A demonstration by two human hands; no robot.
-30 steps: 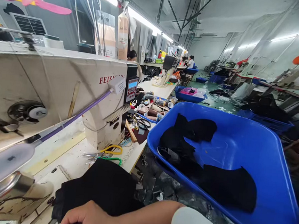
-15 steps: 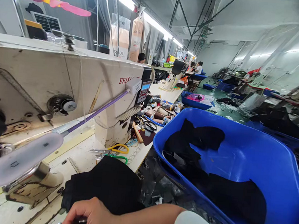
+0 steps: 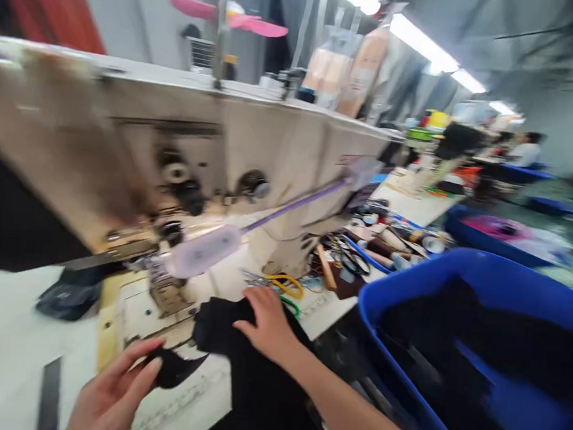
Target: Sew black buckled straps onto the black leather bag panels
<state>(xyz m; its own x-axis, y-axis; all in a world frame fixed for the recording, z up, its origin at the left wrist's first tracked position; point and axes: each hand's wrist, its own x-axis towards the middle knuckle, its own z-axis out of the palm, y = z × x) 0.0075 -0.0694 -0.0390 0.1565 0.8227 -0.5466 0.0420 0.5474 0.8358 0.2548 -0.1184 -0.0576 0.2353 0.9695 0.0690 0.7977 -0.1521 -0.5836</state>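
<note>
My left hand [image 3: 113, 390] pinches a small curved black fabric piece [image 3: 179, 369] between thumb and fingers, low in front of the sewing machine [image 3: 293, 142]. My right hand [image 3: 271, 324] rests over a larger black fabric piece [image 3: 272, 381], its thumb and fingers apart. That fabric lies on the machine table [image 3: 185, 400] and hangs over the near edge. Just beyond my right hand are yellow-handled scissors [image 3: 288, 285] and a green handle [image 3: 291, 307]. The picture is blurred by motion.
A blue tub [image 3: 382, 317] with black fabric stands at the right. Thread spools [image 3: 389, 241] and a wooden-handled tool [image 3: 326, 269] lie behind the machine. A purple-handled paddle [image 3: 208, 251] slants across the machine. A dark strip [image 3: 50, 395] lies at the left.
The view has swung left, so the machine and tub appear further right. My left hand has come into view with the small black piece. My right hand now lies on the larger black fabric.
</note>
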